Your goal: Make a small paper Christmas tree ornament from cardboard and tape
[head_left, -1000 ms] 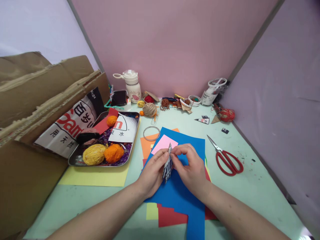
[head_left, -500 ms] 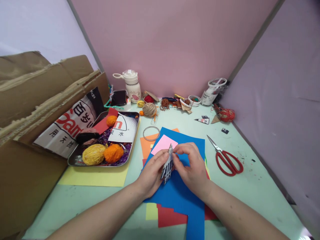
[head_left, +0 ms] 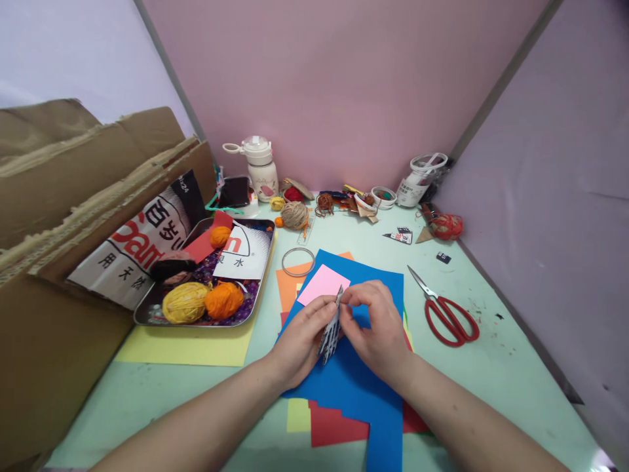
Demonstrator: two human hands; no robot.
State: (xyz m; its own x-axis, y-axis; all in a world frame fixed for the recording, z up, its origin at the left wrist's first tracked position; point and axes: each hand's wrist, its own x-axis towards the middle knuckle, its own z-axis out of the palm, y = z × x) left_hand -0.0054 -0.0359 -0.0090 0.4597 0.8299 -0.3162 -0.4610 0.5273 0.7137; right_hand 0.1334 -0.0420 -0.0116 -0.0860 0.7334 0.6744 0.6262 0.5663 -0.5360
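Observation:
My left hand [head_left: 307, 337] is closed around a small cardboard piece [head_left: 331, 334], held up and tilted over the blue sheet [head_left: 351, 387]. The piece is dark with white streaks across it and comes to a point at the top. My right hand [head_left: 376, 328] pinches thumb and forefinger together at its upper right edge; what lies between those fingertips is too small to make out. A pink paper [head_left: 322, 283] lies on the blue sheet just behind the hands. Red-handled scissors [head_left: 445, 314] lie to the right, blades partly apart.
A metal tray [head_left: 265, 282] with yarn balls and paper stands on the left, beside a torn cardboard box [head_left: 54, 314]. A metal ring [head_left: 298, 262] lies behind the sheets. A bottle [head_left: 263, 172], a beige yarn ball [head_left: 295, 215] and a red yarn ball [head_left: 447, 227] line the back.
The cardboard piece has turned slightly, so its streaked face shows narrower, and its tip has shifted a little right. Both hands stay in nearly the same place.

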